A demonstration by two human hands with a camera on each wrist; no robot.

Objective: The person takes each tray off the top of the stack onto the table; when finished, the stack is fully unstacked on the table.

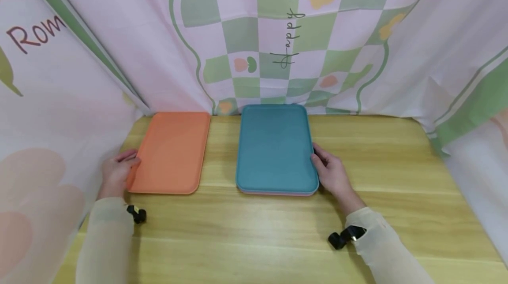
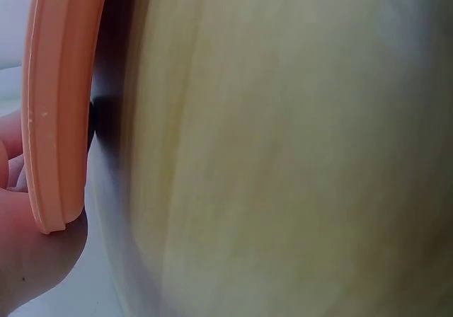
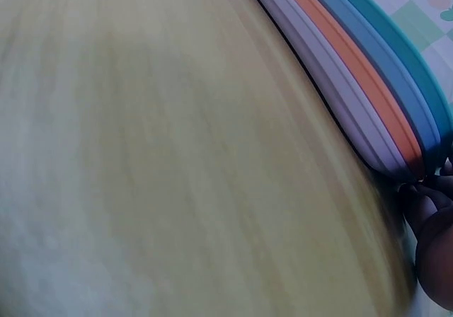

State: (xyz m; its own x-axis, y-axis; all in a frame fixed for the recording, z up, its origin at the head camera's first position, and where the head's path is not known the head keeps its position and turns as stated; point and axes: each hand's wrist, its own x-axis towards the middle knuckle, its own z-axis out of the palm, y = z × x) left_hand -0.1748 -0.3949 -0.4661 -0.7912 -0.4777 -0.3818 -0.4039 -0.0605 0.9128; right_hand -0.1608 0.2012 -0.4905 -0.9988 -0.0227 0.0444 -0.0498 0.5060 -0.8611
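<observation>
An orange rectangular tray [image 1: 170, 154] lies at the left of the wooden table, one long side toward the left hand [image 1: 116, 173]. That hand grips the tray's left edge, and in the left wrist view its rim [image 2: 60, 119] sits between thumb and fingers. In the middle is a stack of trays with a teal one [image 1: 276, 149] on top. The right wrist view shows blue, orange [image 3: 354, 69] and pale purple [image 3: 325, 83] rims below the teal. My right hand [image 1: 332, 171] holds the stack's right edge; its fingertips are partly hidden.
The wooden table [image 1: 222, 235] ends at a printed curtain [image 1: 274, 32] just behind both trays. More curtain cloth hangs along the left and right sides. A strip of bare wood separates the orange tray from the stack.
</observation>
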